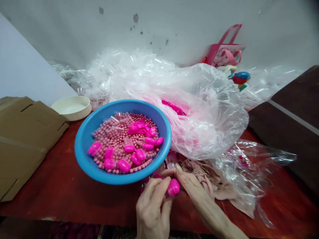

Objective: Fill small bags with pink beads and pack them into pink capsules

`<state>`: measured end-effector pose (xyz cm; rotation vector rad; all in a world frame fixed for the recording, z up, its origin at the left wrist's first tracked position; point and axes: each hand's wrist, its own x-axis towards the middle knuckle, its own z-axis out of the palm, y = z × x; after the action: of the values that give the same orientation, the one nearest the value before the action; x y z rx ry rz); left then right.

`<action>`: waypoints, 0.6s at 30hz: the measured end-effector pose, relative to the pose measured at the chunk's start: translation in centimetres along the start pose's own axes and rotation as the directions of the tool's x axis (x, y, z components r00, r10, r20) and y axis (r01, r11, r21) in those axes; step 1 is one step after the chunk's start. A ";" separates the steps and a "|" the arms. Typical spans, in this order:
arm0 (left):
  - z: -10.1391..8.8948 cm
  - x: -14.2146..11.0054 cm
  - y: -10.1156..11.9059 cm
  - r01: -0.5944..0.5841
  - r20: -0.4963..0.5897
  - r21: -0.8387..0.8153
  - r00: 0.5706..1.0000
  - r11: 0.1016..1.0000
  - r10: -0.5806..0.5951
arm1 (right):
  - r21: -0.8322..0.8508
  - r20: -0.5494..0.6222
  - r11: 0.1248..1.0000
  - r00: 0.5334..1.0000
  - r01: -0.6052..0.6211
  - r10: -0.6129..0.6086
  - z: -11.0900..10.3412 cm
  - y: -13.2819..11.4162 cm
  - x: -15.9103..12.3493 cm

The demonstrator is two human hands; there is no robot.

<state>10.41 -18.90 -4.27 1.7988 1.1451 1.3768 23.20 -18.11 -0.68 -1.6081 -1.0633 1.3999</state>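
Note:
My left hand (pixel 153 205) is closed around a small container with a bright pink rounded cap (pixel 173 187), the cap poking out past the thumb and forefinger. Right beside it, my right hand (pixel 189 182) has its fingers drawn together near the container; what lies between them is hidden. Just above both hands stands a blue basin (pixel 122 179) filled with dusty-pink beads (pixel 117 132). Several clear, pink-capped containers (pixel 124 165) lie on the beads, along with a cluster of flat bright pink pieces (pixel 141 127).
Cardboard boxes flank the red table (pixel 74 205): one on the left (pixel 27 142), a dark one (pixel 289 122) on the right. Behind the basin are a large clear plastic bag (pixel 206 116) and a white round tray (pixel 72 106). A beige cloth (pixel 224 189) lies right of my hands.

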 end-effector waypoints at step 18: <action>-1.9 -0.1 0.5 -0.030 -0.146 0.509 0.982 0.860 0.120 | 0.371 0.336 0.924 0.941 -0.095 -0.039 -0.6 -2.1 -1.9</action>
<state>8.73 -19.30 -3.33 2.1296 1.6687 1.3849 23.41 -19.04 2.07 -1.1273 -0.8810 1.8218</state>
